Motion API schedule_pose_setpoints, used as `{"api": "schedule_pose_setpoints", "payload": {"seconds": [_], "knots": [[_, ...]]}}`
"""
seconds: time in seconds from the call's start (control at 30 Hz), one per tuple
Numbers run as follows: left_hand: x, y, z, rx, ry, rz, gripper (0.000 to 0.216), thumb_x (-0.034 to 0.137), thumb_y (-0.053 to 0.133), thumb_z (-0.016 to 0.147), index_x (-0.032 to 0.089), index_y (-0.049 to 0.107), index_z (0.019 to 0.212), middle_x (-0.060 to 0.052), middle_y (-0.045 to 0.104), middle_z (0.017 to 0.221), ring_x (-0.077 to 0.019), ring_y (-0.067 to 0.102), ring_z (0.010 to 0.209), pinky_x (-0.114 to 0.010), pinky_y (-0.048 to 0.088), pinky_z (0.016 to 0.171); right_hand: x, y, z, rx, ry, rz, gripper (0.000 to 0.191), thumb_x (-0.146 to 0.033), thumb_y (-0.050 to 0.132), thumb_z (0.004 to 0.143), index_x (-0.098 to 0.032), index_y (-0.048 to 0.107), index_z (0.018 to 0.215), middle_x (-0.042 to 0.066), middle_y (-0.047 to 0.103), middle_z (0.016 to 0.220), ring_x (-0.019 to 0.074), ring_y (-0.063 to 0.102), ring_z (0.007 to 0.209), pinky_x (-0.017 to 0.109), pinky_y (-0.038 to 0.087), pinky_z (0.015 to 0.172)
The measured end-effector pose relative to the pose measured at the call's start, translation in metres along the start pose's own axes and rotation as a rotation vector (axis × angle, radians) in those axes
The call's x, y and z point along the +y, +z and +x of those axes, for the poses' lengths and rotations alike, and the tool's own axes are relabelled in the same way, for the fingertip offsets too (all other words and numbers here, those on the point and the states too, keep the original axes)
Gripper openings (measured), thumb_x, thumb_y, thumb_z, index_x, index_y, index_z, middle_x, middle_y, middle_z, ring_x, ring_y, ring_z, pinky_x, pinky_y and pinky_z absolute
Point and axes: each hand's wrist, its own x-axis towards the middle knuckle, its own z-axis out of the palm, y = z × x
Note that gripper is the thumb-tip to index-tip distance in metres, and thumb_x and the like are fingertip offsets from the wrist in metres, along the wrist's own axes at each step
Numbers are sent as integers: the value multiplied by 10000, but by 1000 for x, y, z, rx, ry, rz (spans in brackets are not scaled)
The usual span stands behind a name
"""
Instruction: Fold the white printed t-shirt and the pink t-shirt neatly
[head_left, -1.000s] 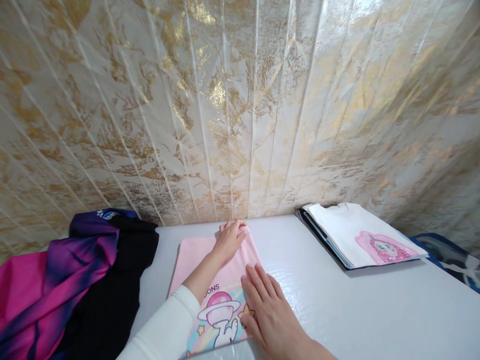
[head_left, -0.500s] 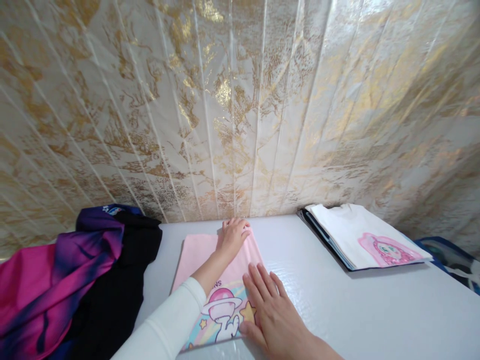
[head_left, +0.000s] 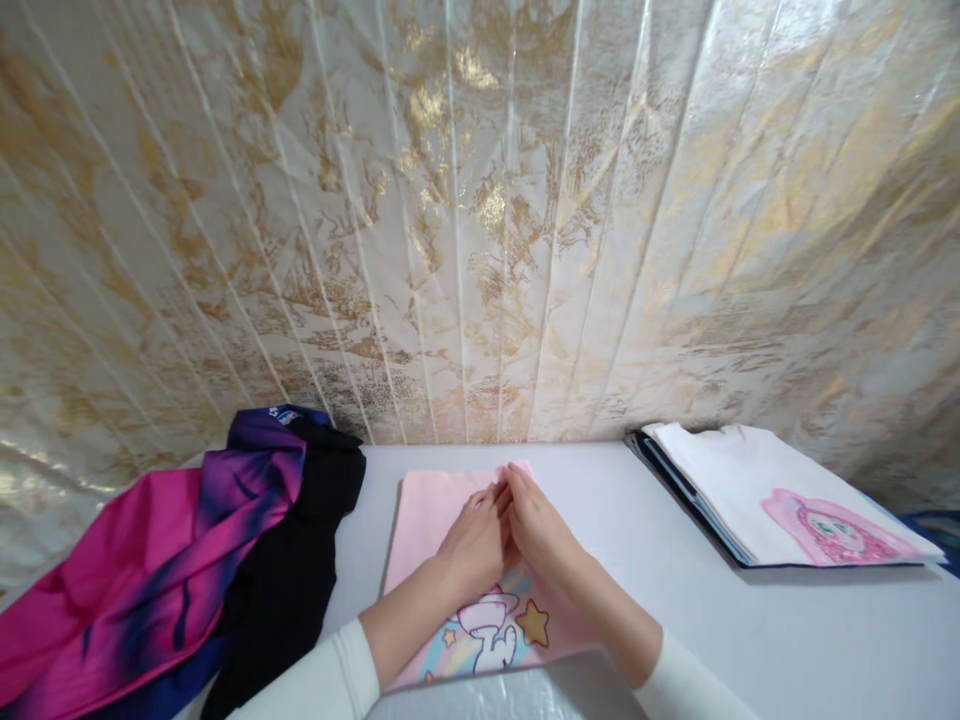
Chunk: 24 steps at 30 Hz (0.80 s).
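Note:
A folded pink T-shirt [head_left: 431,510] lies on the white table, its print of a planet, stars and a white figure toward me. My left hand [head_left: 478,535] rests over its upper right part, fingers bent and closed at the cloth. Against it, at the shirt's right edge, my right hand [head_left: 541,522] is closed too, fingers pressed together and angled toward the left fingertips. Both hands meet near the top right corner. The thumbs and the cloth between the hands are mostly hidden.
Left of the shirt lies a loose heap of pink-purple cloth [head_left: 157,560] and black cloth [head_left: 292,560]. A stack of folded clothes with a white shirt [head_left: 750,490] on top sits at the right. Behind the table [head_left: 675,640] hangs a gold-patterned curtain [head_left: 480,250].
My right hand has moved from lying flat on the print up to my left hand. The left fingers have curled in. The whole view has shifted, so the table's things appear farther right.

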Motion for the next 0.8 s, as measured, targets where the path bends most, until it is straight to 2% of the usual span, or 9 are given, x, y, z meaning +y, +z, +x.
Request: {"api": "schedule_pose_setpoints", "payload": {"seconds": [0.1, 0.17, 0.23, 0.33, 0.47, 0.53, 0.8], "knots": [[-10, -4, -11, -15, -77, 18, 624, 348, 484, 907, 114, 316, 1461, -140, 278, 1536, -241, 241, 1422, -406, 238, 1129, -1, 6, 7, 29, 60, -28, 460, -159, 314, 925, -29, 504, 1322, 223, 471, 1407, 266, 401, 1342, 458, 344, 1100], [-24, -8, -25, -15, -154, 36, 616, 391, 449, 927, 78, 338, 1447, -173, 263, 1533, -281, 232, 1422, -458, 238, 1122, -3, 4, 7, -5, 49, -92, 445, -242, 365, 948, -58, 517, 1324, 196, 435, 1445, 287, 333, 1380, 471, 310, 1111], [-38, -12, -40, 0, -256, 87, 628, 419, 411, 950, 39, 332, 1444, -205, 235, 1531, -310, 217, 1423, -483, 239, 1115, -7, 0, 5, -68, 44, -190, 486, -334, 420, 950, -80, 492, 1359, 168, 374, 1491, 301, 263, 1409, 469, 269, 1122], [-53, -14, -54, 16, -365, 206, 628, 455, 383, 966, 67, 328, 1457, -168, 222, 1541, -296, 200, 1429, -444, 243, 1119, -15, -3, 4, -148, 81, -302, 585, -452, 425, 950, -93, 435, 1411, 153, 286, 1535, 316, 198, 1429, 463, 210, 1134], [-54, -12, -57, 28, -411, 267, 665, 499, 370, 966, 61, 314, 1463, -168, 219, 1540, -300, 189, 1431, -435, 253, 1112, -20, -2, 5, -181, 181, -350, 769, -557, 387, 939, -7, 297, 1467, 209, 202, 1548, 324, 160, 1437, 438, 185, 1137], [-54, -11, -56, 31, -420, 265, 669, 502, 370, 964, 50, 324, 1456, -181, 232, 1532, -299, 203, 1427, -433, 265, 1104, -20, -1, 6, -192, 206, -358, 800, -564, 378, 938, 22, 262, 1471, 226, 191, 1545, 318, 165, 1437, 428, 171, 1141], [-67, -24, -56, 36, -473, 263, 621, 455, 344, 975, 35, 352, 1431, -225, 287, 1500, -315, 293, 1395, -493, 283, 1080, -22, -6, 8, -186, 216, -349, 749, -540, 409, 939, -2, 322, 1453, 229, 222, 1538, 319, 174, 1434, 432, 179, 1136]]}}
